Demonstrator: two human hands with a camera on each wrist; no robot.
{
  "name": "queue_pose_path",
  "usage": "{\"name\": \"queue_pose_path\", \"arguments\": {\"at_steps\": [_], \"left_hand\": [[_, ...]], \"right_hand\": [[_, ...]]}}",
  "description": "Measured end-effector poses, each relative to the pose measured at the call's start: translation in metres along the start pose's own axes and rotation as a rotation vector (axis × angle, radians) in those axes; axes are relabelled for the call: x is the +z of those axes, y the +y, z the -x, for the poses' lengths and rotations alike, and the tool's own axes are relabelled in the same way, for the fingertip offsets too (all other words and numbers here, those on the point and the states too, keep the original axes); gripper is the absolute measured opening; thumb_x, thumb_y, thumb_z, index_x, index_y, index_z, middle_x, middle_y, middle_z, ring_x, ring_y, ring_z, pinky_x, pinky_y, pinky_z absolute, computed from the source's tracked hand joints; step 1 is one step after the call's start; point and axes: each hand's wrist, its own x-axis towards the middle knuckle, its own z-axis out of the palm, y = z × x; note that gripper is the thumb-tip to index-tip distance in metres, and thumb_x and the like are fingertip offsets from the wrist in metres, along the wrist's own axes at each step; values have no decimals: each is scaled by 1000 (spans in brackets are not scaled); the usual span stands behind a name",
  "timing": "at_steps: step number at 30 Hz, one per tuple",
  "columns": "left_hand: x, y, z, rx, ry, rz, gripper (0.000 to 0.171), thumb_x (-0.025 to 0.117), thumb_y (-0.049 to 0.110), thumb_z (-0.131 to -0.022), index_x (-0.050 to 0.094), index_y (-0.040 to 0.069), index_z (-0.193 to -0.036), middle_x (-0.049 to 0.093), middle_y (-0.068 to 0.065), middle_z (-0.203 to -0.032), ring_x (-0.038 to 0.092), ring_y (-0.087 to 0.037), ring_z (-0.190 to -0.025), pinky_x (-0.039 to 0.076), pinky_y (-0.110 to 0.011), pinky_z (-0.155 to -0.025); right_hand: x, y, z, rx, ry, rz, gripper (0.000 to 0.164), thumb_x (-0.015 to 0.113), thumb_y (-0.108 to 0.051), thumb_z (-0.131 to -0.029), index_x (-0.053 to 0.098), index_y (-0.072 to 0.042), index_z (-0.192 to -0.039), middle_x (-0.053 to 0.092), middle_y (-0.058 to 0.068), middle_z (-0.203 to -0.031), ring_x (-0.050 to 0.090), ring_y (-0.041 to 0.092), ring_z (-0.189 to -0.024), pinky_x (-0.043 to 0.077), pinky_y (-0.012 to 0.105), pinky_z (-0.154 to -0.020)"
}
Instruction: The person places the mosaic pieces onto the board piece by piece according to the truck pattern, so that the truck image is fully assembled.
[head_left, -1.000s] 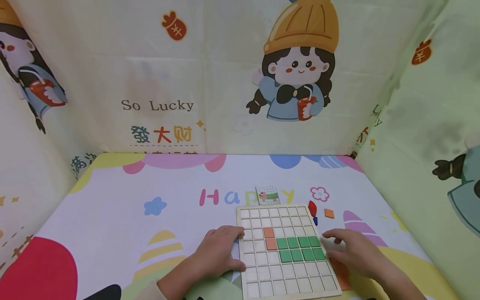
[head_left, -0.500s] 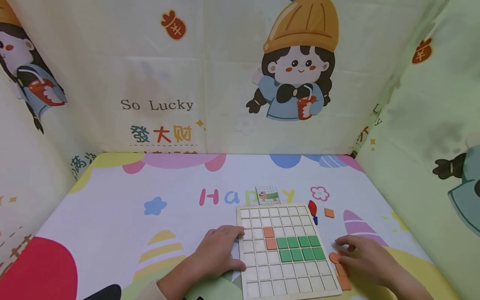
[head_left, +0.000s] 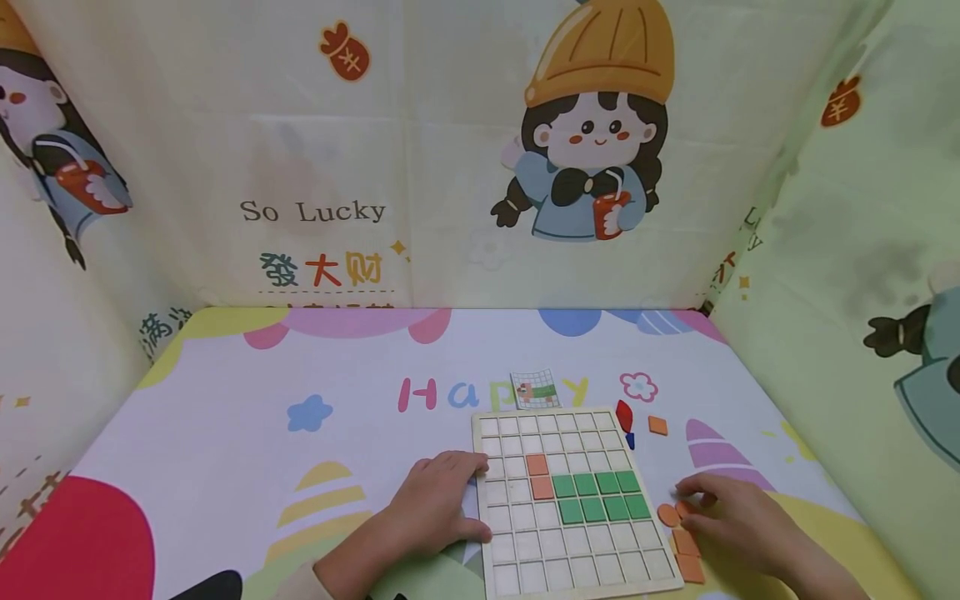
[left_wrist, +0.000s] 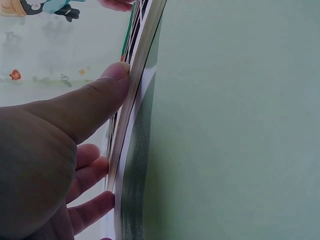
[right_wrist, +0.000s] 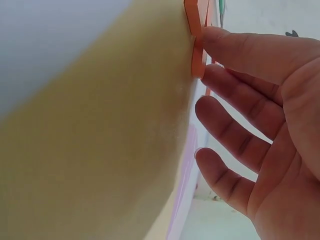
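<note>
A wooden grid board [head_left: 525, 546] lies flat, holding two orange square tiles [head_left: 537, 465] and a block of several green square tiles [head_left: 592, 510]. My left hand [head_left: 431, 504] rests at the board's left edge; in the left wrist view the thumb [left_wrist: 117, 72] and fingertips touch its side. My right hand [head_left: 742, 521] is low over the table right of the board. Its thumb and index finger pinch the edges of a small orange round tile [right_wrist: 198, 59]. Another orange round tile [head_left: 668, 515] lies beside it, with two orange squares [head_left: 686, 542] below.
A small picture card [head_left: 536, 390] showing a coloured grid lies behind the board. Near the board's far right corner lie a red leaf-shaped piece [head_left: 624, 417], a small blue piece [head_left: 630, 441] and an orange square [head_left: 657, 426]. Printed cloth walls [head_left: 442, 167] stand around the table.
My right hand has drawn back to the right from the board's edge, uncovering the orange tiles, and its thumb and index finger have come onto a round one. The left hand stays still.
</note>
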Motion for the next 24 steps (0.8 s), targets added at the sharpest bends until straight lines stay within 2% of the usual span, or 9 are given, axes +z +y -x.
{"name": "queue_pose_path", "arguments": {"at_steps": [3, 6, 11, 14, 21, 24], "left_hand": [[0, 0, 0, 2, 1, -4, 72, 84, 50, -77, 54, 13, -131, 57, 1, -129, 48, -23, -128, 40, -49, -98], [0, 0, 0, 4, 2, -8, 73, 84, 50, -77, 53, 13, -132, 57, 0, -130, 48, -23, -128, 40, -49, -98], [0, 0, 0, 4, -2, -7, 73, 83, 50, -77, 53, 13, -132, 57, 0, -130, 48, -23, -128, 40, -49, -99], [0, 0, 0, 4, -3, -7, 73, 84, 50, -77, 53, 13, -132, 56, 0, -130, 47, -23, -128, 40, -49, -98], [1, 0, 0, -1, -2, -4, 73, 84, 50, -77, 53, 13, -132, 57, -1, -131, 48, -23, -128, 40, -49, -98], [1, 0, 0, -3, -2, 0, 73, 84, 50, -76, 53, 13, -132, 57, -1, -130, 48, -23, -128, 40, -49, -98]], "right_hand": [[-1, 0, 1, -1, 2, 2, 25, 83, -28, -81, 73, -20, -103, 66, -11, -93, 58, 9, -81, 50, 31, -71], [-1, 2, 3, -40, 13, -6, 29, 84, -31, -79, 72, -20, -103, 64, -13, -94, 56, 7, -82, 49, 30, -71], [0, 5, 8, -115, -13, -32, 44, 87, -40, -75, 71, -19, -111, 63, -14, -97, 55, 4, -85, 49, 29, -75], [1, 6, 11, -101, -59, -44, 54, 87, -40, -73, 68, -17, -118, 65, -12, -103, 56, 5, -90, 49, 30, -78], [2, 4, 13, -63, -131, -27, 80, 91, -41, -64, 61, -11, -132, 64, -3, -121, 55, 24, -110, 48, 40, -89], [2, 0, 14, -31, -157, -25, 87, 91, -42, -62, 59, -10, -136, 61, -2, -126, 54, 24, -113, 49, 40, -89]]}}
